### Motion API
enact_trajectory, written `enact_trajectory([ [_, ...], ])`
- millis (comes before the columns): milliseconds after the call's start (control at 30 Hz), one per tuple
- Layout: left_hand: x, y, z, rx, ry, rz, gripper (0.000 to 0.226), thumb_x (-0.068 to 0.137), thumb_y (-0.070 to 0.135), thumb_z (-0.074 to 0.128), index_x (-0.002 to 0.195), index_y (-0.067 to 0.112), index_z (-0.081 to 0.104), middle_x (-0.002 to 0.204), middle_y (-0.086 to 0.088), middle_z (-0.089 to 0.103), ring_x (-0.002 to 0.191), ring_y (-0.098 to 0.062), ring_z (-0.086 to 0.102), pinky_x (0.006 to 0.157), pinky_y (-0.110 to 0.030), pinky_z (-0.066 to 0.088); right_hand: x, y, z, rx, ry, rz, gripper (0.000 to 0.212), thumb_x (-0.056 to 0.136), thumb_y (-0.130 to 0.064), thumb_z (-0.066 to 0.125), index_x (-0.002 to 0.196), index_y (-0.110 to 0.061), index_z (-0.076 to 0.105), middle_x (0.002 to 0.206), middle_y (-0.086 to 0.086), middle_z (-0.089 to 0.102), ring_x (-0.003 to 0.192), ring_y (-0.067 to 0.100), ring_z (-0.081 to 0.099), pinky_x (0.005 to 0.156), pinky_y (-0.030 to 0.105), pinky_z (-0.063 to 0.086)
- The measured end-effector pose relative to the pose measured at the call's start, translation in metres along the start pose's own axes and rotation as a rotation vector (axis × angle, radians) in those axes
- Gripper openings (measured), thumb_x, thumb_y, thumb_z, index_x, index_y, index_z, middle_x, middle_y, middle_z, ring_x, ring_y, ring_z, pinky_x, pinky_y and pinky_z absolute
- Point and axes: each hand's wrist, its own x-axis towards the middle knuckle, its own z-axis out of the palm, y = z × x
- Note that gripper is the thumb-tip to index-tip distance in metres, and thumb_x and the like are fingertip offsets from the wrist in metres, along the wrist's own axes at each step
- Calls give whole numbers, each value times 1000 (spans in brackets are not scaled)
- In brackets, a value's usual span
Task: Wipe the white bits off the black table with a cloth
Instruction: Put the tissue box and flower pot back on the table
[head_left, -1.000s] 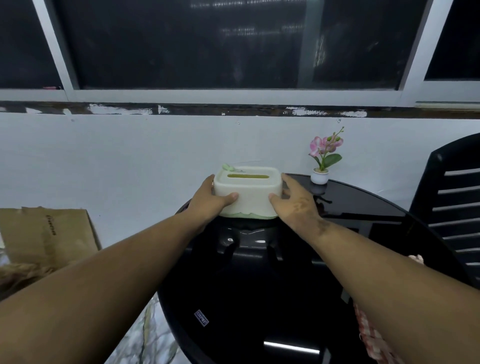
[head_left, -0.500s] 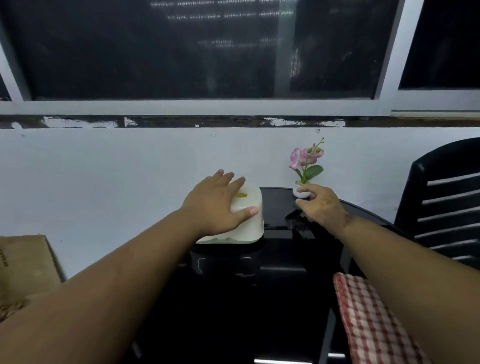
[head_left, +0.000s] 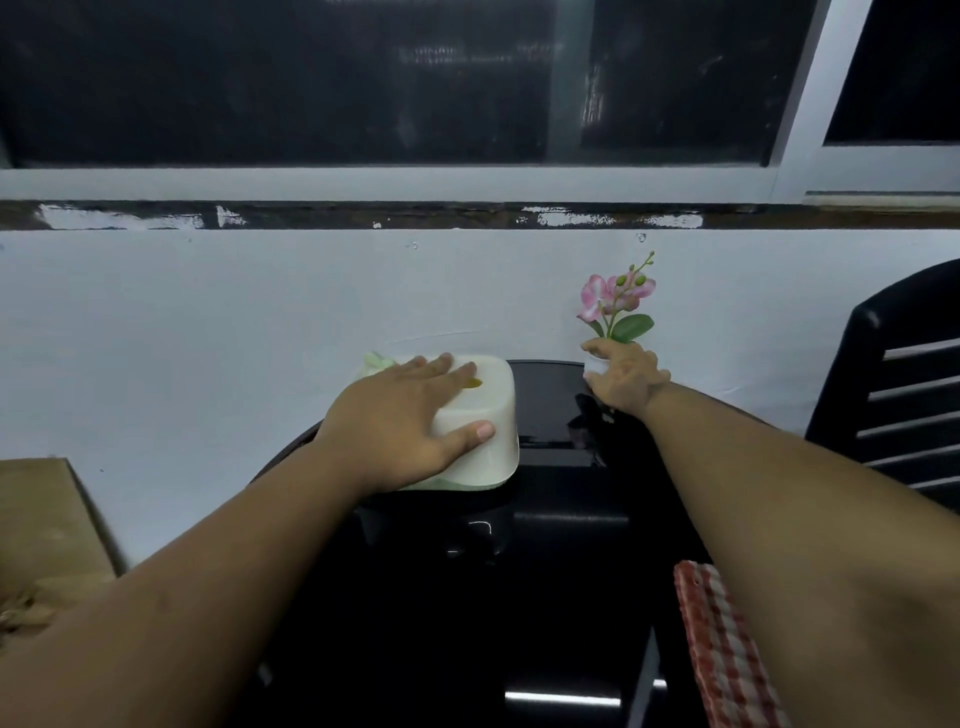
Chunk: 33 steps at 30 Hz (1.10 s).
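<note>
A glossy black round table (head_left: 550, 525) stands against a white wall. My left hand (head_left: 400, 426) lies over the top and front of a cream tissue box (head_left: 493, 415) at the table's far left, thumb on its front face. My right hand (head_left: 621, 382) is closed around the small white pot (head_left: 595, 365) of a pink flower plant (head_left: 618, 304) at the far edge. A red-and-white checked cloth (head_left: 719, 649) lies on the near right of the table, partly under my right forearm. No white bits show on the dark surface.
A black slatted chair (head_left: 904, 395) stands to the right of the table. A brown cardboard box (head_left: 47, 525) sits at the left. The white wall and a dark window run close behind the table.
My right hand left the tissue box and took hold of the flower pot. My left hand shifted from the box's side onto its top. The camera view moved left and down.
</note>
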Motion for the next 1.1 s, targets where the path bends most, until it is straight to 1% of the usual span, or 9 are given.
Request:
enact_trajectory([
  [167, 0, 1, 0, 1, -13, -11, 75, 83, 79, 28, 151, 47, 19, 161, 18, 17, 149, -8, 16, 117, -35, 20, 1, 4, 1, 133, 100, -61, 27, 89, -23, 62, 112, -35, 67, 124, 4, 65, 120, 29, 55, 103, 38, 41],
  [267, 1, 1, -2, 4, -37, -12, 75, 84, 80, 27, 151, 47, 18, 162, 17, 17, 149, -10, 16, 117, -36, 20, -6, 6, -4, 214, 105, -141, 27, 88, -14, 64, 112, -22, 72, 119, 7, 70, 115, 25, 62, 101, 36, 47],
  [367, 1, 1, -3, 4, -61, -19, 75, 85, 79, 28, 151, 46, 18, 162, 15, 16, 150, -12, 16, 118, -38, 19, -28, -4, -15, 232, 99, -264, 27, 89, -9, 64, 115, -10, 71, 118, 11, 69, 112, 21, 63, 91, 15, 43],
  [433, 0, 3, -5, 5, -70, -18, 74, 85, 78, 28, 151, 45, 19, 162, 15, 16, 150, -13, 15, 119, -39, 19, -45, -12, -22, 242, 79, -343, 28, 90, -7, 64, 117, -8, 71, 116, 7, 68, 108, 17, 61, 81, -1, 35],
  [467, 0, 3, -6, 6, -71, -15, 74, 86, 77, 29, 151, 45, 19, 162, 14, 16, 150, -13, 16, 119, -39, 20, -54, -17, -26, 253, 63, -370, 28, 90, -8, 64, 117, -8, 71, 114, 4, 68, 105, 14, 59, 79, -5, 33],
  [633, -1, 4, -9, -6, -73, -16, 72, 86, 76, 32, 151, 45, 22, 162, 12, 17, 150, -14, 16, 119, -38, 17, -103, -38, -26, 312, 38, -421, 29, 89, -11, 67, 118, -13, 71, 108, -4, 65, 101, 6, 57, 79, -6, 32],
  [867, -5, 7, -12, -4, -78, -23, 74, 86, 76, 32, 152, 42, 21, 163, 10, 18, 150, -15, 16, 118, -39, 18, -141, -44, -3, 258, -15, -382, 32, 88, -7, 67, 120, -8, 71, 119, 7, 69, 104, 6, 57, 78, -9, 29],
  [1000, -4, 6, -12, -2, -88, -21, 76, 86, 76, 32, 153, 41, 20, 163, 9, 17, 150, -16, 15, 118, -39, 17, -148, -46, 1, 247, -6, -343, 33, 89, -10, 67, 122, -13, 70, 117, 8, 63, 110, 15, 58, 85, 0, 29],
  [1100, -4, 6, -12, 11, -102, -11, 76, 87, 75, 32, 153, 40, 17, 164, 7, 15, 150, -17, 13, 118, -38, 14, -149, -45, 4, 254, -8, -322, 36, 89, -11, 67, 125, -15, 68, 114, 6, 54, 108, 18, 56, 82, -3, 26],
])
